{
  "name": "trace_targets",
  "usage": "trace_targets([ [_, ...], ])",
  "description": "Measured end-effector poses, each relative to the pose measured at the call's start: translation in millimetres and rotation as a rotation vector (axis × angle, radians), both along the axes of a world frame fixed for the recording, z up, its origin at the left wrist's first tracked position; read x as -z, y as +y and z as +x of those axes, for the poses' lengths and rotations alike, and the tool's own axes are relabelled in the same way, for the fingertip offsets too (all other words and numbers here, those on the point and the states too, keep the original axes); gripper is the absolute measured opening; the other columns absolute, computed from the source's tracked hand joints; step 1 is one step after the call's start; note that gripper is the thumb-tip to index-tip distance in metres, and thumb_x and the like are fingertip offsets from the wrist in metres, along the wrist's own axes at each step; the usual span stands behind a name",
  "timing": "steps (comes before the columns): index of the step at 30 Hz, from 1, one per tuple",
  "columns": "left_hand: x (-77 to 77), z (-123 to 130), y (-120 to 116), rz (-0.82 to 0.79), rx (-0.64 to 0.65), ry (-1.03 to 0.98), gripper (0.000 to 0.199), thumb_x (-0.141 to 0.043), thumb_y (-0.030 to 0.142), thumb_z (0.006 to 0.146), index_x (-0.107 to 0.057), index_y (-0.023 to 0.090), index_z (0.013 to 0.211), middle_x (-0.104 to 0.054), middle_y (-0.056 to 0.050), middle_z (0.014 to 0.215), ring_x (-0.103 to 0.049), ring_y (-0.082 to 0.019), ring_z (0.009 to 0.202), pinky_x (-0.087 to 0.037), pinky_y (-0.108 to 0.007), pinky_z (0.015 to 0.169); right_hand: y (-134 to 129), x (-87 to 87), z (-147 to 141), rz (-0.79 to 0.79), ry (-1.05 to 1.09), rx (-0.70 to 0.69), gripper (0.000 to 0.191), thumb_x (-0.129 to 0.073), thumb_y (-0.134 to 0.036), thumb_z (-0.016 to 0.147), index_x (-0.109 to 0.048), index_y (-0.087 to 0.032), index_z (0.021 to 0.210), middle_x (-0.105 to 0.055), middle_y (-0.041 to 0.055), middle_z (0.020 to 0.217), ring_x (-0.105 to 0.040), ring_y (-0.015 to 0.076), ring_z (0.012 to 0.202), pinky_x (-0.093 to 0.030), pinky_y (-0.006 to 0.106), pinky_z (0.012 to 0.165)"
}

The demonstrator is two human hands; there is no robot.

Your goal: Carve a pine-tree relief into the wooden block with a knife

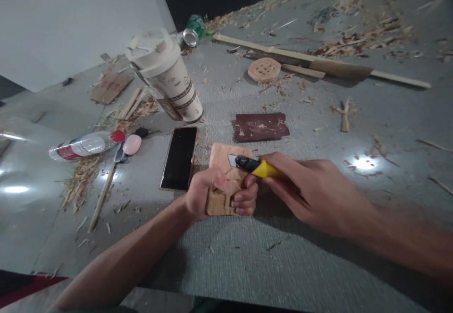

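Note:
My left hand (208,190) is wrapped round a small light-brown wooden block (222,155) with carved lines and a recessed square near its lower left. The thumb lies across the block's face and the fingers curl over its right edge. In my right hand (311,190) is a yellow and black utility knife (262,167). Its short blade points left and lies over the upper middle of the block; whether it touches the wood I cannot tell. Just left of the block rests a black phone (179,158). A dark reddish-brown piece of bark or board (262,127) lies beyond the block.
A large lidded paper cup (177,84) stands beyond the phone. Leftward lie a plastic bottle (87,145) and a pink egg-shaped object (132,144). Farther back are a green can (193,30), a carved wooden disc (264,70) and long wood strips (399,78). Shavings (371,39) litter the table.

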State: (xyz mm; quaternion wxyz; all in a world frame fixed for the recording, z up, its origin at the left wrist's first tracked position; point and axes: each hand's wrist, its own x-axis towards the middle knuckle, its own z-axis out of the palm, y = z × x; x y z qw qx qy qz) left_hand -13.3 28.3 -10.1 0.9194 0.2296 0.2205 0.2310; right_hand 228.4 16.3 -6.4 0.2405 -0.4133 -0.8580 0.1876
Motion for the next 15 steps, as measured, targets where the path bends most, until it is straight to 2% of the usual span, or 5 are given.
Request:
trace_targets([
  [8,-1.2,-0.2,0.6,0.007,0.004,0.018,0.029,-0.071,0.035,0.063,-0.064,0.019,0.086,-0.044,0.003,0.065,-0.030,-0.013,0.055,-0.026,-0.034,0.059,-1.5,2.0,-1.1,0.009,0.015,0.005,0.022,-0.046,-0.039,0.118,-0.059,-0.023,0.111,-0.060,-0.0038,0.062,-0.053,0.0163,0.049,-0.028,0.029,0.051],
  [15,-0.9,4.0,-4.1,-0.006,-0.037,-0.009,0.030,-0.070,0.033,0.062,-0.064,0.018,0.087,-0.043,0.003,0.066,-0.030,-0.012,0.055,-0.027,-0.032,0.059,-1.4,-0.3,-4.9,-0.087,0.073,0.045,0.022,-0.045,-0.041,0.116,-0.059,-0.024,0.110,-0.062,-0.0027,0.065,-0.052,0.0160,0.051,-0.031,0.029,0.051],
])
